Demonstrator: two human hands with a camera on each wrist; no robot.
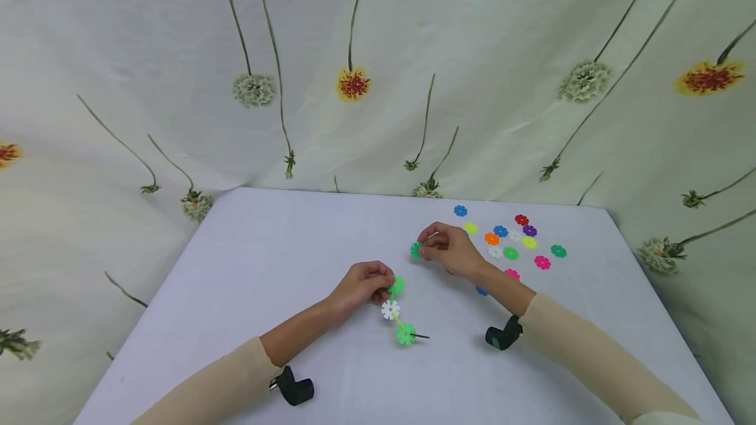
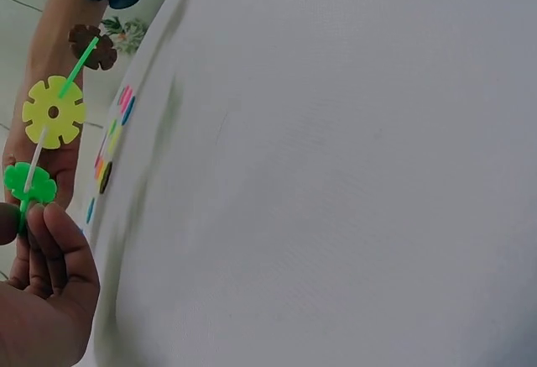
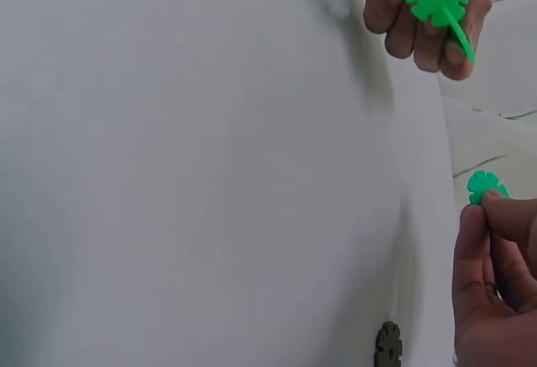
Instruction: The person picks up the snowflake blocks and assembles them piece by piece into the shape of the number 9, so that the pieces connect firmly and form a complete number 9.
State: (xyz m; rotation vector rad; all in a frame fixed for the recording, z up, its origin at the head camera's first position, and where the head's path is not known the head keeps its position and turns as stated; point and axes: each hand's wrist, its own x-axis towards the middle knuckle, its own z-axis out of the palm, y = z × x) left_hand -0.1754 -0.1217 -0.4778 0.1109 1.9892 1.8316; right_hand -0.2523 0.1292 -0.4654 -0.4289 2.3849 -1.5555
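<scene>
My left hand pinches one end of a chain of slotted plastic flower discs, above the table's middle. In the head view, a white disc and a lower green disc face the camera, while others stand edge-on. A yellow disc and a dark brown disc show further along it in the left wrist view. My right hand holds a single darker green disc between thumb and fingertips, apart from the chain. Part of that disc is hidden by the fingers.
Loose flower discs in several colours, including a red disc and a pink disc, lie scattered at the table's back right. A dark disc shows in the right wrist view. Flower-patterned cloth hangs behind the white table.
</scene>
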